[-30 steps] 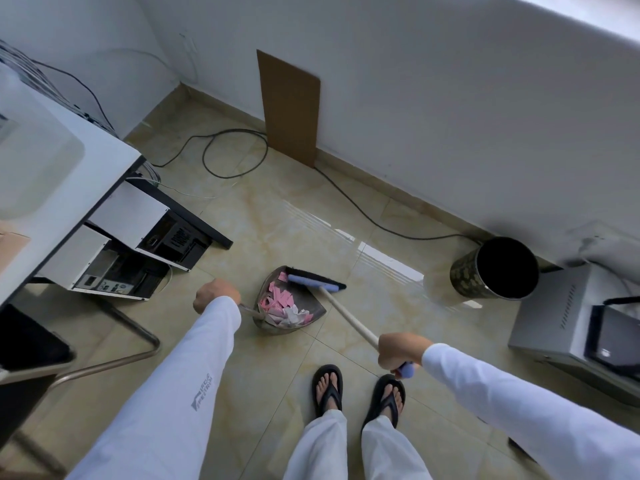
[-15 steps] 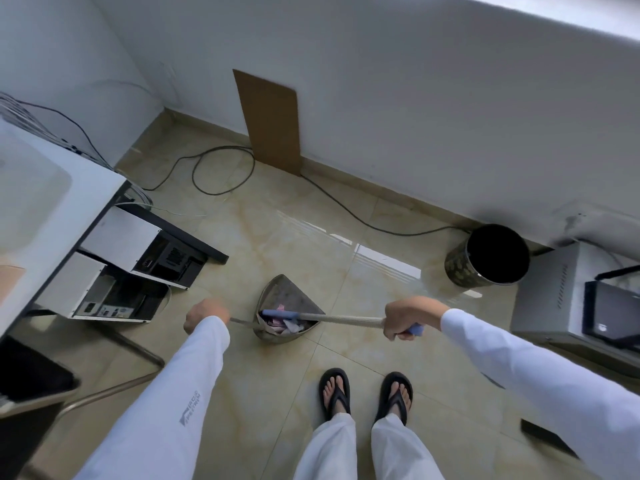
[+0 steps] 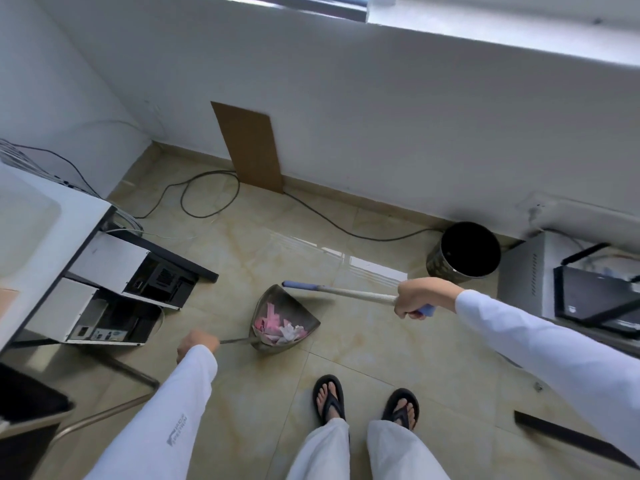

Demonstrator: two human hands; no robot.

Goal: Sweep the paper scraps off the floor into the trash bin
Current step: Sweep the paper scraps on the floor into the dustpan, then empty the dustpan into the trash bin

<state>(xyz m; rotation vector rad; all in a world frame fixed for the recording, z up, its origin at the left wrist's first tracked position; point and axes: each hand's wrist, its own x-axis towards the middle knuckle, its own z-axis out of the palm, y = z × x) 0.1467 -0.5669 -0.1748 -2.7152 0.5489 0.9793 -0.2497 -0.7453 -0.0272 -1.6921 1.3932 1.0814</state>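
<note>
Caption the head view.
Left hand holds a dustpan of paper scraps; right hand grips the broom; trash bin stands beyond.

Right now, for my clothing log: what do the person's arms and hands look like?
Long white sleeves cover both arms. The left sleeve carries a small grey logo; the right sleeve shows none. The left hand and right hand are bare.

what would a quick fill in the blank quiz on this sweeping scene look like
1. The pink and white paper scraps lie inside the ____.
2. The right hand grips the handle of the ____.
3. The black trash bin stands by the wall on the person's ____ side.

Missing words: dustpan; broom; right.
</note>
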